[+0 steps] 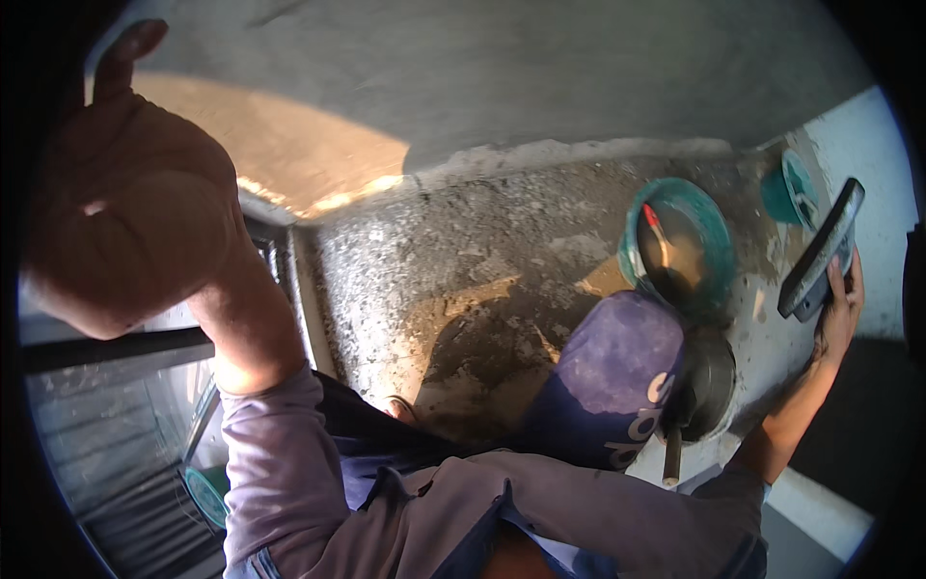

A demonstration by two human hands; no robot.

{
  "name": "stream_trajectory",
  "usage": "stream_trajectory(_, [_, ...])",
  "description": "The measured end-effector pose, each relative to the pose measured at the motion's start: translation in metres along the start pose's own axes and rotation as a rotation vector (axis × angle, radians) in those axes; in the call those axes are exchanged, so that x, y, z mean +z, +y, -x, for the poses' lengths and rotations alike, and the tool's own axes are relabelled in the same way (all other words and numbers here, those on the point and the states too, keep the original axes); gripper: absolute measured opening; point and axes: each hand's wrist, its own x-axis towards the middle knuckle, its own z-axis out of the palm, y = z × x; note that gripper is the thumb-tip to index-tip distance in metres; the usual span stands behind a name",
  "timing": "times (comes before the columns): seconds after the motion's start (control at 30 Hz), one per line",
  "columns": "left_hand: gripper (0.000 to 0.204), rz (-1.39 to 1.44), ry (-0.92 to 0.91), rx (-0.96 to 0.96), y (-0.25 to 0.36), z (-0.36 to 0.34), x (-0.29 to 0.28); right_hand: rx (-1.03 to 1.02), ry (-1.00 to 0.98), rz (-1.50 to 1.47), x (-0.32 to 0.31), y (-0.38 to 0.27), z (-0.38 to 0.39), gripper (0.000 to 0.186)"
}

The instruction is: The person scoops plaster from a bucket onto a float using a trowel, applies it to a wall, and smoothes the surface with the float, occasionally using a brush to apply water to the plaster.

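Observation:
My left hand (130, 212) is raised close to the camera at the upper left, palm toward me, with a finger stretched upward and slightly bent; nothing shows in it. At the right, my right hand (839, 299) grips a dark rectangular plastering float (820, 253), held tilted up. Beside it on the floor stands a green bucket (714, 280) holding murky liquid and a red-handled brush (656, 232). Below that, near my knee (612, 343), is a dark pan (714, 386) with a wooden tool handle (672, 454) pointing down.
A smooth grey plastered wall (559, 68) runs across the top. The speckled floor (376, 299) is rough. A smaller green bucket (776, 193) stands in the far right corner. A glazed dark frame (111, 362) is at my left, with a green container (203, 492) behind my arm.

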Motion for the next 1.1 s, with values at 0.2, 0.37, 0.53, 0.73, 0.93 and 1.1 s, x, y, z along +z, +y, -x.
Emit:
stream_trajectory(0.2, [0.058, 0.414, -0.983, -0.349, 0.08, 0.158, 0.13, 0.028, 0.007, 0.049, -0.05, 0.004, 0.022, 0.056])
stream_trajectory(0.37, [0.053, 0.613, -1.373, -0.46, 0.137, 0.225, 0.157, 0.288, -0.243, 0.361, -0.072, 0.036, 0.032, 0.051])
stream_trajectory(0.53, [0.049, 0.516, -1.241, -0.471, 0.157, 0.252, 0.157, -0.07, -0.635, 0.882, 0.01, 0.113, 0.003, 0.045])
stream_trajectory(0.73, [0.059, 0.527, -1.108, -0.563, 0.173, 0.282, 0.14, -0.217, -0.876, 1.345, 0.103, 0.155, -0.023, 0.028])
stream_trajectory(0.93, [0.061, 0.582, -1.075, -0.567, 0.169, 0.288, 0.141, -0.112, -0.395, 0.756, 0.006, 0.117, 0.069, 0.038])
stream_trajectory(1.1, [0.052, 0.72, -1.289, -0.254, 0.146, 0.252, 0.187, 0.416, -0.48, 0.589, -0.082, 0.148, 0.111, 0.039])
